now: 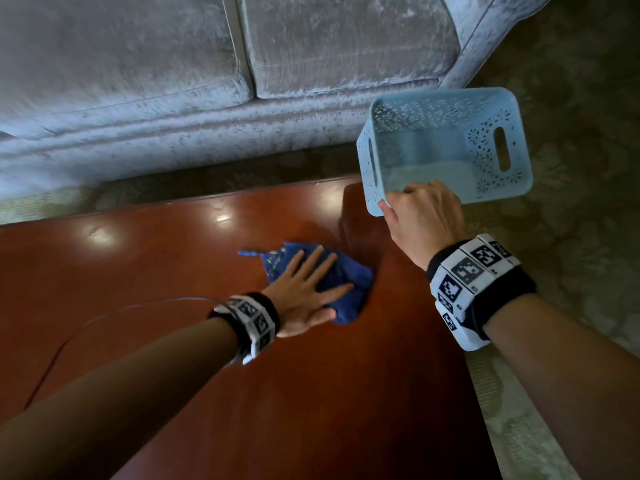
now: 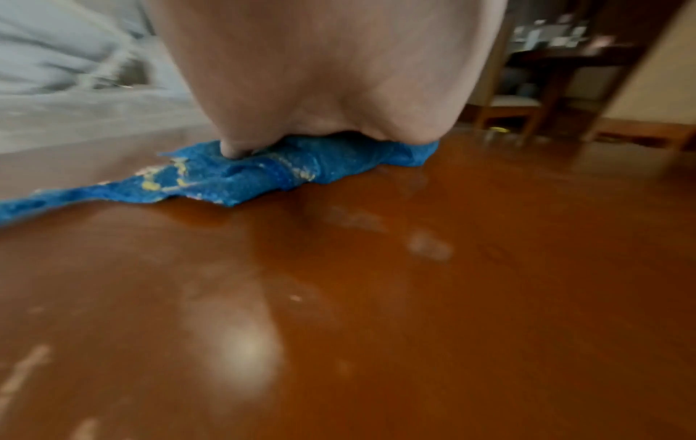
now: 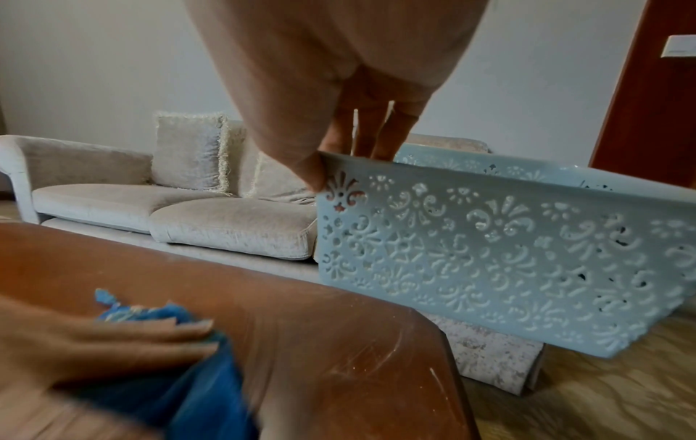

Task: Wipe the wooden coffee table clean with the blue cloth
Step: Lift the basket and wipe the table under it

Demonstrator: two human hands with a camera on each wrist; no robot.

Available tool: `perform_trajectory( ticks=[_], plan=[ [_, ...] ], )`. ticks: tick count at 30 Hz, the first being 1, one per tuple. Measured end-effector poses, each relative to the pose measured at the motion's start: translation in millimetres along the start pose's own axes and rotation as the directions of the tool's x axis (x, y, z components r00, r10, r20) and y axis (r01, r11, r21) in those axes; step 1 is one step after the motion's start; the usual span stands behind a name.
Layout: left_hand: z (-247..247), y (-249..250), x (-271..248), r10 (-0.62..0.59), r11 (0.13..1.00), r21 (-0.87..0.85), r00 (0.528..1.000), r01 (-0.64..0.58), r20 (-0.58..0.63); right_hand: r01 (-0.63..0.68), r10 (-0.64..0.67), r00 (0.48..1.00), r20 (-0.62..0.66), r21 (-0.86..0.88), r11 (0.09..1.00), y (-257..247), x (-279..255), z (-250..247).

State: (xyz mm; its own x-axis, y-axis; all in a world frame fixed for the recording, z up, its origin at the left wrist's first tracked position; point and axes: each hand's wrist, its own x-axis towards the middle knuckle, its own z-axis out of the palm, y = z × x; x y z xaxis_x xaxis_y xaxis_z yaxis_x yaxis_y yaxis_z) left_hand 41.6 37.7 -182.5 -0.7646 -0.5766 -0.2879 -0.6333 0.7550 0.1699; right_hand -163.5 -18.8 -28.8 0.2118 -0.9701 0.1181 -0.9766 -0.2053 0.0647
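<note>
A crumpled blue cloth [image 1: 346, 282] [image 2: 263, 169] [image 3: 203, 396] lies on the glossy reddish wooden coffee table [image 1: 207, 375] [image 2: 414, 297] [image 3: 339, 342], near its far right corner. My left hand [image 1: 311, 289] [image 2: 331, 74] [image 3: 113, 342] presses flat on the cloth with straight, spread fingers. My right hand [image 1: 419, 216] [image 3: 339, 134] pinches the rim of a light blue perforated plastic basket [image 1: 446, 143] [image 3: 508, 259] and holds it tilted in the air past the table's right corner. The basket looks empty.
A pale velvet sofa [image 1: 173, 81] [image 3: 169, 208] stands close behind the table's far edge, with a narrow strip of patterned carpet [image 1: 571, 202] between them. Carpet also runs along the table's right side. Faint smears and scratches [image 2: 429, 247] mark the tabletop.
</note>
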Motion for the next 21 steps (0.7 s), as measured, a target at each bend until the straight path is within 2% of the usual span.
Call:
perform_trajectory(
  ticks=[2, 5, 7, 9, 11, 13, 14, 16, 19, 21],
  plan=[
    [0.6, 9.9, -2.1, 0.091, 0.996, 0.021, 0.996, -0.091, 0.012, 0.004, -0.004, 1.000, -0.001, -0.003, 1.000, 0.5, -1.0, -1.4],
    [2.8, 4.5, 2.5, 0.120, 0.991, 0.073, 0.990, -0.115, -0.075, 0.016, -0.016, 1.000, 0.020, -0.008, 1.000, -0.1, -2.2, -3.0],
    [6.7, -2.3, 14.1, 0.008, 0.998, 0.062, 0.993, -0.001, -0.117, 0.026, -0.025, 1.000, 0.014, -0.013, 1.000, 1.1, -2.0, -4.2],
    [0.4, -7.4, 32.4, -0.222, 0.975, -0.037, 0.961, 0.219, -0.166, 0.031, -0.031, 0.999, 0.014, -0.028, 0.999, 5.1, -1.9, -4.0],
    [-11.1, -13.6, 54.8, -0.448, 0.891, -0.149, 0.881, 0.428, -0.151, 0.025, -0.024, 1.000, 0.020, -0.029, 0.999, 12.3, -2.3, -2.6],
    [-19.9, -21.5, 76.9, -0.591, 0.800, -0.208, 0.799, 0.563, -0.108, 0.012, -0.011, 1.000, 0.022, -0.024, 1.000, 22.3, -2.9, -0.2],
    [-23.6, -25.1, 85.6, -0.637, 0.763, -0.220, 0.765, 0.608, -0.095, 0.003, -0.002, 0.999, 0.035, -0.021, 1.000, 27.1, -3.0, 1.0],
    [-30.0, -30.0, 99.8, -0.680, 0.724, -0.235, 0.729, 0.648, -0.083, -0.024, 0.025, 0.998, 0.062, -0.015, 1.000, 38.5, -3.3, 2.1],
    [-36.4, -35.4, 118.4, -0.711, 0.689, -0.274, 0.699, 0.671, -0.076, -0.059, 0.060, 0.997, 0.055, -0.026, 0.998, 53.8, -4.7, 0.1],
    [-41.7, -36.1, 133.1, -0.713, 0.677, -0.307, 0.699, 0.669, -0.052, -0.062, 0.064, 0.996, 0.054, -0.032, 0.998, 62.3, -6.3, -3.0]
  ],
)
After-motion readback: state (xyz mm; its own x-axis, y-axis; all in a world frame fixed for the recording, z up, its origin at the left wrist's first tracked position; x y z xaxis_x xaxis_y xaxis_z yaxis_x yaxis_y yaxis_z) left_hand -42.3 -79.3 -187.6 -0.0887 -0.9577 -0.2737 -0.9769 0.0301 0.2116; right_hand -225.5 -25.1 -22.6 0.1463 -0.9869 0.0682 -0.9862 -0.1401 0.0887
